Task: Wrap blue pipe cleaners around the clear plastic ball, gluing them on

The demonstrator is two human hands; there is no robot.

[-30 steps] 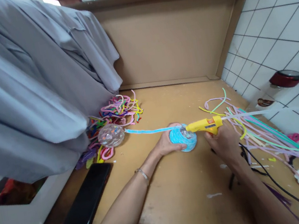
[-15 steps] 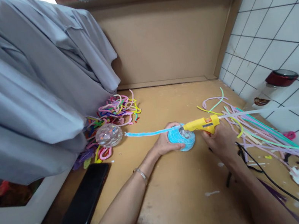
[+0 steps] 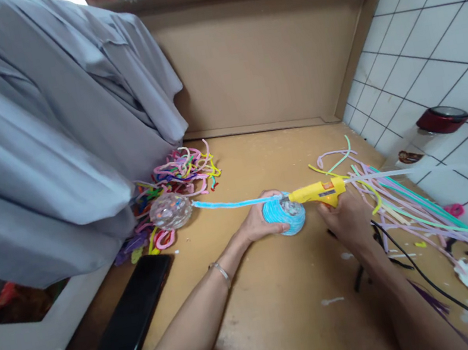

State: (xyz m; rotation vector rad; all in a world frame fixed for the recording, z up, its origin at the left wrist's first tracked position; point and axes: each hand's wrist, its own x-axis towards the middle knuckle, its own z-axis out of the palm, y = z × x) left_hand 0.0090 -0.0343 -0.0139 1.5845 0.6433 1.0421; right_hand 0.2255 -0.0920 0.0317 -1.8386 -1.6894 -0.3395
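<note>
Yellow glue gun (image 3: 317,192), gripped by the right hand (image 3: 349,222), points frame-left at the blue-wrapped ball (image 3: 286,223) the left hand (image 3: 259,223) clasps.

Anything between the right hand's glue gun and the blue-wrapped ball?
Nothing visible. The right hand holds the yellow glue gun with its nozzle at the upper side of the blue-wrapped ball; contact can't be confirmed. The left hand grips the ball from its left side; the blue strand runs left.
</note>
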